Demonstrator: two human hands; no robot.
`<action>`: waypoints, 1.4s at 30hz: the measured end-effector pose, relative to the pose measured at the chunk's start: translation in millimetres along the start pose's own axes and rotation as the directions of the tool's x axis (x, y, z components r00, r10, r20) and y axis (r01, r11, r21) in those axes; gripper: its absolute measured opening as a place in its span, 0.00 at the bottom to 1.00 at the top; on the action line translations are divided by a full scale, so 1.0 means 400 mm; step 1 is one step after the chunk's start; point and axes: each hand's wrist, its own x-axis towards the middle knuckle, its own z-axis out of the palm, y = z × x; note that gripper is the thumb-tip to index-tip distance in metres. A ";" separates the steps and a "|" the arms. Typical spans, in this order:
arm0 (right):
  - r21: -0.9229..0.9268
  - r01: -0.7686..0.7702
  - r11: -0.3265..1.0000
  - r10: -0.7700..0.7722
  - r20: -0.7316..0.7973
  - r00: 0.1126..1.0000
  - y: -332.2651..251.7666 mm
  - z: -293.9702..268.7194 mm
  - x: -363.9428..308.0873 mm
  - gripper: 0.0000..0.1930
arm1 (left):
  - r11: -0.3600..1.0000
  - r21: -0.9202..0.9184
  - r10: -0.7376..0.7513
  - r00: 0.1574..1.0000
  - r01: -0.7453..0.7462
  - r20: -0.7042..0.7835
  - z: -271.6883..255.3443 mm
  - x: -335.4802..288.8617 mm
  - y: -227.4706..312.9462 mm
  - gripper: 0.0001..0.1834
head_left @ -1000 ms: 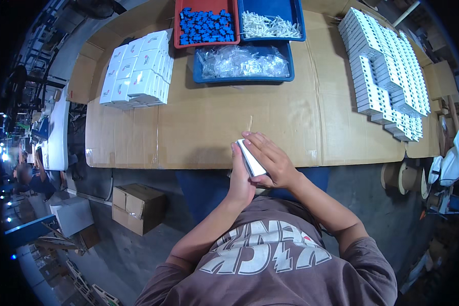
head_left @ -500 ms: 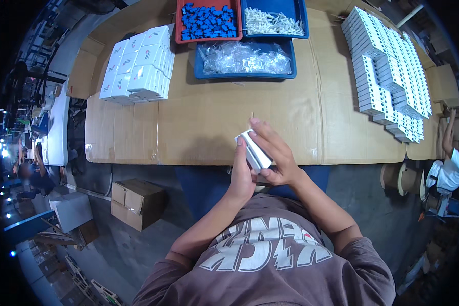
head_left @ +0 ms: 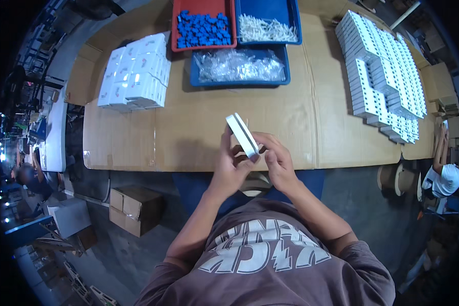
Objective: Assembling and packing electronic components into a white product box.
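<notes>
Since half a second before, the white box [head_left: 241, 133] had turned in the hands: its far end now pointed up and to the left, and a long narrow side with a dark stripe was showing. Also the right hand [head_left: 280, 164] had moved off the front of this box, which it was covering before, and was now on its right side. The left hand [head_left: 227, 167] was clamped on the lower left part of the box, with the thumb at its near end. The right hand had its fingers bent and its thumb standing apart from them; its fingertips reached the right edge of the box, but I cannot tell whether they were pressing on it. The box was held tilted above the near edge of the cardboard-covered table [head_left: 285, 117], in the middle.

Farther away stood a blue tray [head_left: 239, 83] with clear plastic bags [head_left: 239, 65]. Just behind it, a red tray [head_left: 204, 5] at the left contained blue pieces [head_left: 203, 29], and a second blue tray [head_left: 265, 6] at the right contained white pieces [head_left: 266, 28]. White boxes were piled in a block [head_left: 135, 71] at the far left, and a larger stack [head_left: 385, 74] of white boxes was standing at the far right.
</notes>
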 end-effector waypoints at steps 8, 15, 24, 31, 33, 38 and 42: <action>-0.335 0.092 0.938 -0.069 0.079 0.994 0.005 -0.012 -0.004 0.25 | 0.795 -0.440 -0.470 0.883 0.418 -0.010 0.013 0.009 -0.025 0.30; -0.435 0.100 0.895 -0.064 0.097 0.993 0.024 0.008 -0.029 0.24 | 0.787 -0.487 -0.481 0.871 0.378 -0.101 0.041 -0.008 -0.043 0.23; -0.495 0.099 0.863 -0.087 0.047 0.995 0.051 0.045 -0.050 0.24 | 0.837 -0.458 -0.455 0.847 0.301 -0.275 0.074 -0.007 -0.033 0.19; -0.598 0.140 0.789 -0.112 0.084 0.990 0.080 0.061 -0.068 0.23 | 0.870 -0.393 -0.432 0.845 0.298 -0.314 0.062 -0.013 -0.080 0.19; -0.614 0.181 0.768 -0.166 0.082 0.983 0.085 0.064 -0.072 0.23 | 0.875 -0.402 -0.403 0.864 0.268 -0.302 0.063 -0.017 -0.084 0.19; -0.629 0.216 0.747 -0.211 0.084 0.974 0.087 0.063 -0.071 0.23 | 0.879 -0.396 -0.396 0.870 0.267 -0.294 0.061 -0.022 -0.086 0.19; -0.621 0.174 0.764 -0.133 0.113 0.985 0.082 0.055 -0.081 0.23 | 0.883 -0.380 -0.390 0.880 0.274 -0.271 0.054 -0.028 -0.113 0.21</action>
